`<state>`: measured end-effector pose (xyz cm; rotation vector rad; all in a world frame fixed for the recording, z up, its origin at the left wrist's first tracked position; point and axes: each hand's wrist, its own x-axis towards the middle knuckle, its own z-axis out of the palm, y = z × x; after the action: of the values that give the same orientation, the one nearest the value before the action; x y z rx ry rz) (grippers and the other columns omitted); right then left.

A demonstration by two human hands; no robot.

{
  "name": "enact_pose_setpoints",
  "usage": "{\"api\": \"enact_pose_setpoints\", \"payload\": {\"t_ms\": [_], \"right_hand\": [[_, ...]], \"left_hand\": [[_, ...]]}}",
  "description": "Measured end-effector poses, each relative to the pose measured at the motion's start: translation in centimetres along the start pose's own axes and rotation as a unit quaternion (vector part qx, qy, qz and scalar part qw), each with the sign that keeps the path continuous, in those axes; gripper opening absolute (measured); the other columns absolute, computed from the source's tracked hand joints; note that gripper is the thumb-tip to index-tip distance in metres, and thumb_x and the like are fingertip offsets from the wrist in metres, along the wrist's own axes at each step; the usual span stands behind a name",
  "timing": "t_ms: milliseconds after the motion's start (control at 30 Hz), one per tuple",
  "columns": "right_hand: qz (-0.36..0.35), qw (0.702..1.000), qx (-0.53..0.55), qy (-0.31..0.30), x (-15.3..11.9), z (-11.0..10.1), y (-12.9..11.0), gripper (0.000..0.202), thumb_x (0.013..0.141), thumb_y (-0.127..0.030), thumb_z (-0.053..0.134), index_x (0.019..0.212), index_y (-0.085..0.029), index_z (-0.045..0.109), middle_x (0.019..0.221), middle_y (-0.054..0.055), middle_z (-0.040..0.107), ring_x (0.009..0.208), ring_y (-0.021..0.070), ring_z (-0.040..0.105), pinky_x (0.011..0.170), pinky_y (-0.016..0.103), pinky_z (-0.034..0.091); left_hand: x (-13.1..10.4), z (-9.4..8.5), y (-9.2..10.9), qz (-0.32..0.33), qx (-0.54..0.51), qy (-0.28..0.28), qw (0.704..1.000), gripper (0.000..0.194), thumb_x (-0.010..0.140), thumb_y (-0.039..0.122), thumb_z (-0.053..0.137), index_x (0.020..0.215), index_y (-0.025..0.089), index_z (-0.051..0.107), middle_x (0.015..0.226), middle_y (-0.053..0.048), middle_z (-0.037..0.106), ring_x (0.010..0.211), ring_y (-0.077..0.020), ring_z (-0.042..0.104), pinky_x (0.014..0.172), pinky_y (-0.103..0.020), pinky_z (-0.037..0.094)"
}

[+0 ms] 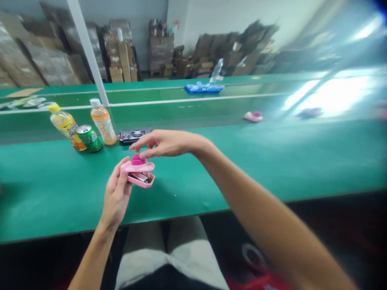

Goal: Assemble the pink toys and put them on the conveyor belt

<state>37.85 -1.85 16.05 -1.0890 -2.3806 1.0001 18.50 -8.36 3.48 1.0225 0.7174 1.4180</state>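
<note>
My left hand [117, 187] grips the left end of a pink plastic casing [142, 166], holding it up above the green table. The casing gapes along its right side, and a silvery and black part [141, 177] shows between its two halves. On its top sits a round magenta piece [138, 160]. My right hand [161, 144] is over this piece with fingers bent and apart, the thumb at its edge; whether the thumb presses on it I cannot tell. Just behind the right hand lies a black device [130, 136], partly covered by the fingers.
A yellow-capped bottle [65, 125], a green can [89, 139] and a white-capped orange bottle [104, 123] stand to the left. Another pink part [253, 117] lies on the conveyor belt [169, 112]. Farther back are a blue tray [204, 88] and a clear bottle [217, 70].
</note>
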Motion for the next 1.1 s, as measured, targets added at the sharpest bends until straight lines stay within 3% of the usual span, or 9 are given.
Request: {"api": "enact_pose_setpoints", "payload": {"t_ms": [100,200,300,400,533,667,800,867,1100], "right_hand": [[0.067,0.966,0.002,0.248,-2.9,4.2,0.4,0.038,0.097,-0.045,0.064,0.083,-0.014,0.081,0.075,0.001,0.073,0.072,0.0138,0.061,0.066,0.025,0.041],[0.096,0.943,0.045,0.316,-4.5,8.9,0.9,0.037,0.093,-0.051,0.068,0.087,-0.017,0.081,0.079,0.003,0.076,0.073,0.0158,0.064,0.066,0.027,0.044],[0.037,0.915,0.083,0.393,-4.1,12.0,1.5,0.023,0.095,-0.038,0.069,0.095,-0.019,0.080,0.096,0.005,0.078,0.085,0.0167,0.069,0.072,0.027,0.051],[0.005,0.878,0.077,0.472,-3.4,13.5,2.3,0.026,0.102,-0.034,0.059,0.093,-0.020,0.079,0.108,0.008,0.077,0.103,0.0197,0.071,0.089,0.032,0.055],[-0.002,0.842,0.078,0.533,-3.1,14.5,3.5,0.029,0.101,-0.039,0.062,0.083,-0.021,0.076,0.097,0.008,0.077,0.118,0.0252,0.067,0.097,0.038,0.054],[0.019,0.800,0.216,0.560,-2.8,15.4,4.1,0.032,0.093,-0.049,0.070,0.080,-0.020,0.070,0.112,0.010,0.076,0.109,0.0252,0.071,0.093,0.039,0.058],[0.058,0.752,0.323,0.571,-2.9,15.5,4.2,0.038,0.087,-0.049,0.076,0.111,-0.022,0.064,0.116,0.009,0.075,0.102,0.0216,0.073,0.089,0.036,0.061],[0.065,0.766,0.341,0.541,-3.2,15.1,4.4,0.042,0.087,-0.046,0.076,0.118,-0.021,0.064,0.114,0.008,0.075,0.104,0.0213,0.072,0.091,0.035,0.060],[0.088,0.835,0.392,0.375,-4.9,14.8,4.8,0.034,0.085,-0.045,0.077,0.104,-0.018,0.071,0.111,0.008,0.078,0.108,0.0240,0.073,0.100,0.038,0.057]], "left_hand": [[0.1,1.0,-0.5,0.011,-0.041,0.057,0.997,0.039,0.099,0.044,0.063,0.130,0.019,0.064,0.137,-0.013,0.068,0.113,-0.0243,0.072,0.095,-0.035,0.059],[0.0,2.5,-1.1,0.002,-0.071,0.071,0.995,0.035,0.100,0.041,0.062,0.128,0.020,0.063,0.140,-0.012,0.066,0.116,-0.0234,0.071,0.097,-0.035,0.057],[0.0,4.1,-2.0,0.025,-0.110,0.088,0.990,0.028,0.102,0.038,0.058,0.124,0.021,0.061,0.129,-0.009,0.071,0.113,-0.0207,0.071,0.098,-0.034,0.056],[0.3,5.3,-2.9,0.056,-0.100,0.139,0.984,0.028,0.103,0.043,0.055,0.122,0.023,0.058,0.115,-0.005,0.073,0.104,-0.0162,0.072,0.092,-0.028,0.055],[0.5,6.0,-3.6,0.048,-0.045,0.160,0.985,0.035,0.100,0.049,0.061,0.122,0.024,0.056,0.116,-0.004,0.070,0.098,-0.0141,0.072,0.087,-0.024,0.054],[0.6,6.1,-3.8,0.040,-0.049,0.149,0.987,0.036,0.099,0.050,0.062,0.122,0.024,0.053,0.119,-0.006,0.069,0.102,-0.0164,0.071,0.092,-0.028,0.054],[0.8,5.8,-4.4,0.023,-0.079,0.117,0.990,0.037,0.096,0.052,0.065,0.117,0.024,0.053,0.118,-0.005,0.069,0.105,-0.0175,0.070,0.095,-0.031,0.053],[0.9,5.4,-4.9,0.015,-0.076,0.113,0.991,0.039,0.094,0.053,0.067,0.117,0.024,0.053,0.114,-0.004,0.069,0.103,-0.0161,0.070,0.093,-0.029,0.053],[0.5,3.4,-5.5,-0.020,-0.008,0.121,0.992,0.050,0.090,0.062,0.069,0.119,0.024,0.052,0.111,-0.004,0.065,0.101,-0.0168,0.068,0.089,-0.028,0.054]]}}
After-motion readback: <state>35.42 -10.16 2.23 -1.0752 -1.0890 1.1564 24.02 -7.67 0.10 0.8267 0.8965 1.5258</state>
